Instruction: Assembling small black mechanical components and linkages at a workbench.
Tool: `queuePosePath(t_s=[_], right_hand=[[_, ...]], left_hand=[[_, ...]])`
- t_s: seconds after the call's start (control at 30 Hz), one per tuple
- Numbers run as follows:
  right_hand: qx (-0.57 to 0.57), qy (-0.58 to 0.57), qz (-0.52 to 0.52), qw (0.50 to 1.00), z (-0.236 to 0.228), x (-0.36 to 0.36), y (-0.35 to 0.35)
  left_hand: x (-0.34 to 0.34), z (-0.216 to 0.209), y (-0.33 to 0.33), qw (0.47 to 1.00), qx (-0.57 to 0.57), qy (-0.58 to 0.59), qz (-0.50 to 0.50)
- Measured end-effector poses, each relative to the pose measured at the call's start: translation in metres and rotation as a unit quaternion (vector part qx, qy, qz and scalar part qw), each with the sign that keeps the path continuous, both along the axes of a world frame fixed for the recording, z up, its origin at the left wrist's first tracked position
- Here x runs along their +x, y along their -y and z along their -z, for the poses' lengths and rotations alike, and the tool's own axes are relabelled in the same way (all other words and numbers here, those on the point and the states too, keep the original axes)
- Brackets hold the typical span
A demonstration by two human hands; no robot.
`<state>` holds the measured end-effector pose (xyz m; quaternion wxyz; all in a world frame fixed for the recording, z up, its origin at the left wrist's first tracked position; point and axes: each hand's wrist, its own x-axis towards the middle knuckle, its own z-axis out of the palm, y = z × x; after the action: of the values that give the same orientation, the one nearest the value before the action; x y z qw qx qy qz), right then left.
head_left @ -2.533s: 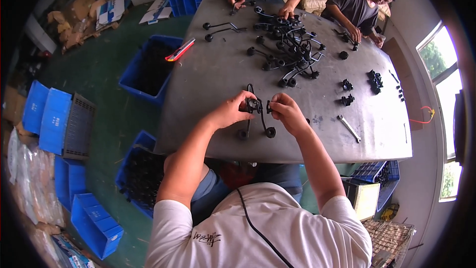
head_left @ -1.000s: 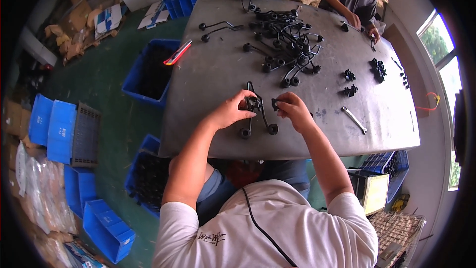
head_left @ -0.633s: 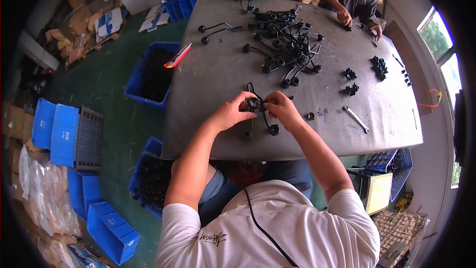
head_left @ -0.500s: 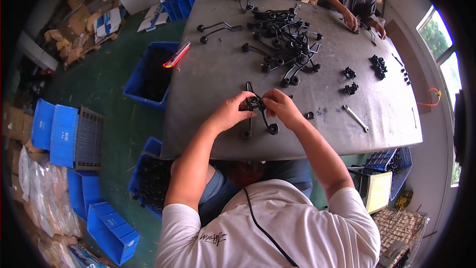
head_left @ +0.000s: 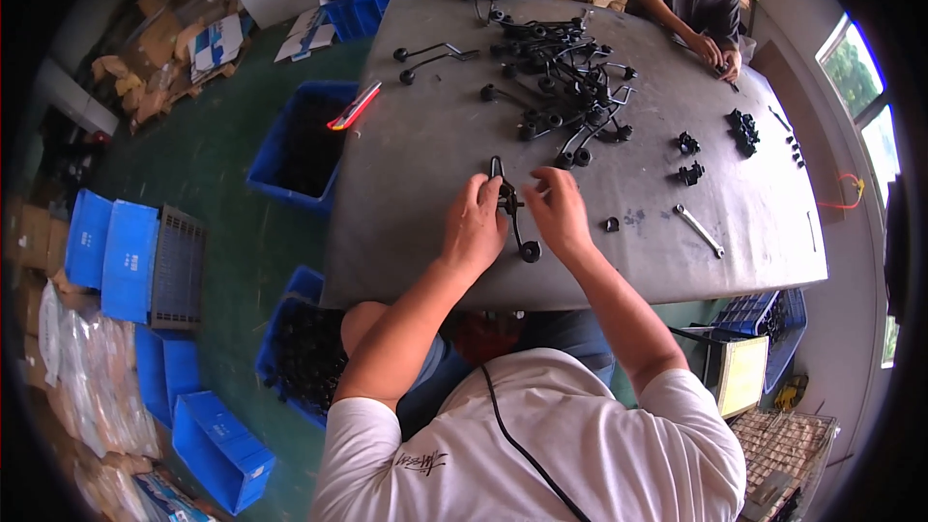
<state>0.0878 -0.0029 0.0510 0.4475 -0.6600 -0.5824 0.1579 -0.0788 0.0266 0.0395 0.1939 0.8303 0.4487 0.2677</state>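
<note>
In my left hand, which is closed around its middle, is a black bent-rod bracket. A narrow loop stands up at its far end, and a small round wheel or roller sits at its near end. My palm and fingers hide part of the bracket. Just right of it hovers my right hand, its fingers loosely bent and apart with nothing visible in them. A small black clip-like piece lies on the table right of that hand, with a wrench farther right.
A heap of similar black rods covers the table's far middle. Black clamp-like parts lie at the right. A red utility knife rests at the left edge, above a blue crate. Across the table a co-worker's hands handle small parts.
My right hand has come off the bracket and its fingers have loosened. My left hand has shifted right and turned, wrapping the bracket's middle. The co-worker's hands have come together.
</note>
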Motion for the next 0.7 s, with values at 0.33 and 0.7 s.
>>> queuePosePath(t_s=[0.33, 0.7], right_hand=[[-0.002, 0.273, 0.165, 0.948, 0.025, 0.083, 0.086], [-0.124, -0.044, 0.027, 0.991, 0.020, 0.084, 0.057]], left_hand=[[-0.018, 0.016, -0.002, 0.987, 0.017, 0.097, -0.130], [-0.013, 0.020, -0.002, 0.978, -0.038, 0.142, -0.150]])
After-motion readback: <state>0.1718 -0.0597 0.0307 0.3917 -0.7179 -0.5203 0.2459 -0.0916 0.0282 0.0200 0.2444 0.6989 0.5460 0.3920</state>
